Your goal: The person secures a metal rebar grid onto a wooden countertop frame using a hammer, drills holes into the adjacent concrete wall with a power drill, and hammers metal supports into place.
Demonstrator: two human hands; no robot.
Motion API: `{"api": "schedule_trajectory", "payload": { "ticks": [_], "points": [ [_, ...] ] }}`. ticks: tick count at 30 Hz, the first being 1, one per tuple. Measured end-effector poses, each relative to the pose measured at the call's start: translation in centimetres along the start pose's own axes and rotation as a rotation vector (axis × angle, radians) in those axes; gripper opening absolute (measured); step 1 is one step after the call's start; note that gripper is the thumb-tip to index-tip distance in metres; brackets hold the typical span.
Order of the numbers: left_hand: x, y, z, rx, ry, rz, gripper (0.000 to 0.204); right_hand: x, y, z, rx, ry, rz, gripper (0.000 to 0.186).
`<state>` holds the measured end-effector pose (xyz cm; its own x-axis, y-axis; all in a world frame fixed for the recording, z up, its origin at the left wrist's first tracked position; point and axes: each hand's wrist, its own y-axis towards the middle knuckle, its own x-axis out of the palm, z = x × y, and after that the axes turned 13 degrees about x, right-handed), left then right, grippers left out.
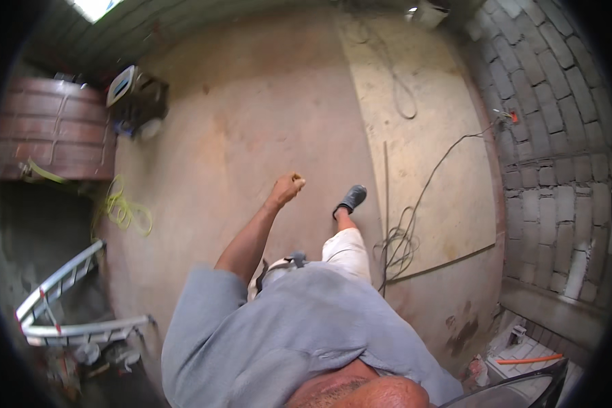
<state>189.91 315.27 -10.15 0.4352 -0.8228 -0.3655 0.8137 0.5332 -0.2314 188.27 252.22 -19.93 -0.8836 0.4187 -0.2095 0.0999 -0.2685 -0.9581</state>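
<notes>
Your L hand (289,188) was out in front of your body at abt waist level, elbow bent, well above the concrete floor (272,129). Fingers were curled loosely in; a pale spot showed at the tips, but it was too small to tell if that was a fingertip or a tiny item, so can't say whether they were clamped on anything. R hand was out of frame, state unknown.

Your R foot, in a grey clog (353,197), was set ahead, so the fwd L arm was prob. there for walking balance.

Nearest loose stuff: the dark cable (406,239), its coil to the R of your foot, over the lower L edge of the pale board (449,204). It ran up to the orange outlet box (514,117) on the block wall (547,197), prob. for pwr, w/ the slack left in loops. Yellow-green cord (124,209) lay bunched well off to your L, and the alu ladder (88,331) stood nr the lower L, prob. parked out of the walkway.
</notes>
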Motion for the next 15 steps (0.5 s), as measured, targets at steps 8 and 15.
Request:
{"api": "schedule_trajectory", "payload": {
  "ticks": [8,15],
  "points": [
    [12.6,22.9,9.0,-0.132,0.002,-0.486,0.032,-22.4,7.8,-24.8,-0.118,0.145,-0.010,0.030],
    [16.7,44.2,25.3,-0.080,-0.333,-0.515,0.027,-46.2,-16.4,-57.5,-0.373,0.574,0.098,0.021]
  ]
}}
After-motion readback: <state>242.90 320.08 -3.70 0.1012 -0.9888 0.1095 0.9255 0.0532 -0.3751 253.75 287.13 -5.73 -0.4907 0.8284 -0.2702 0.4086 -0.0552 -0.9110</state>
